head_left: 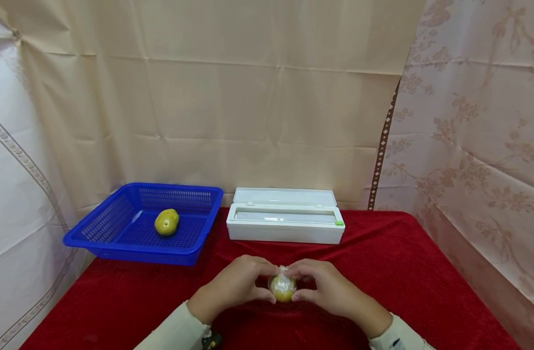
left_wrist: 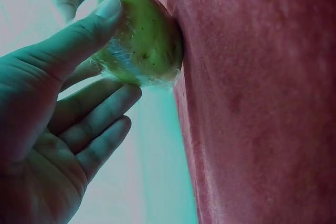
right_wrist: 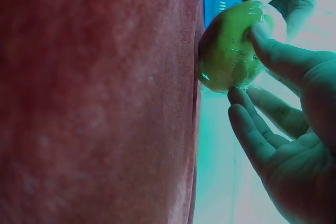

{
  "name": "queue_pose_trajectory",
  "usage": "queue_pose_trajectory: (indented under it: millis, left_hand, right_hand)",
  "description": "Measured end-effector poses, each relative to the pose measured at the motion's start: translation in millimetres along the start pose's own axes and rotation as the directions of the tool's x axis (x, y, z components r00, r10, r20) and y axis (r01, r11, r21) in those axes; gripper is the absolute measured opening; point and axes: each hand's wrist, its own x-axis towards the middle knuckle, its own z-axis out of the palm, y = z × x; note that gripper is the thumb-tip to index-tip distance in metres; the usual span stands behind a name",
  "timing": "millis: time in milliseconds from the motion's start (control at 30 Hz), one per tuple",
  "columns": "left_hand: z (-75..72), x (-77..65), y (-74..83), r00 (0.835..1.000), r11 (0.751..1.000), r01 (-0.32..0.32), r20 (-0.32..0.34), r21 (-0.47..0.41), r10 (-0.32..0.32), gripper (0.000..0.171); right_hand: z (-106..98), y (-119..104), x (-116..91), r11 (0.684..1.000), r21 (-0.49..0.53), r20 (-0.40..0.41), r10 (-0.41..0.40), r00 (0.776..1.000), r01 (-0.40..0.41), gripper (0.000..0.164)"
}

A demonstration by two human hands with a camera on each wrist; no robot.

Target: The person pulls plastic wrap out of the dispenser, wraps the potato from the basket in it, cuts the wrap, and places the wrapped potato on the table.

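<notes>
- wrapped potato (head_left: 283,295), between left hand (head_left: 245,279) and right hand (head_left: 325,287): yellow, dark specks; greenish in wrist views
- film (head_left: 284,281) on it: clear, whitish glints
- tablecloth (head_left: 380,262) under hands: deep red, plain
- sleeves (head_left: 175,328) behind hands: pale cream, dark mark on right one
- basket (head_left: 140,253), beyond left hand, leftward: solid blue
- loose potato (head_left: 166,222) in it: yellow-green
- box (head_left: 284,234) ahead of hands: white; tab (head_left: 339,223) bright green
- backdrop (head_left: 267,107), farther ahead: plain beige
- curtain (head_left: 472,146), right of hands: pale pink, brownish floral
- border strip (head_left: 380,150), ahead-right: brown, pale diamonds
</notes>
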Motion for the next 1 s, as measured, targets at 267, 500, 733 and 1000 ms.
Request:
queue_pose_trajectory:
  millis: [267,500,733,1000]
  left_hand:
    - [-3.5,-0.4,-4.5,0.998,0.992,0.003,0.06,-0.129,0.005,0.052]
    - [-10.4,-0.9,-2.0,0.995,0.95,0.052,0.097,-0.306,-0.023,0.045]
    - [-10.2,-1.0,-2.2,0.996,0.919,0.067,0.082,-0.389,-0.038,0.039]
    - [-7.5,-0.1,-3.6,0.992,0.897,0.118,0.089,-0.426,-0.088,0.032]
  right_hand:
    - [-9,1,-1,0.996,0.084,0.038,-0.008,0.999,0.005,0.042]
    - [-17,-1,-4,0.992,0.122,0.066,0.016,0.998,-0.024,0.038]
    - [-19,-3,-5,0.977,0.2,0.105,0.056,0.993,-0.076,0.034]
    - [-19,-1,-3,0.954,0.278,0.1,0.087,0.991,-0.112,0.029]
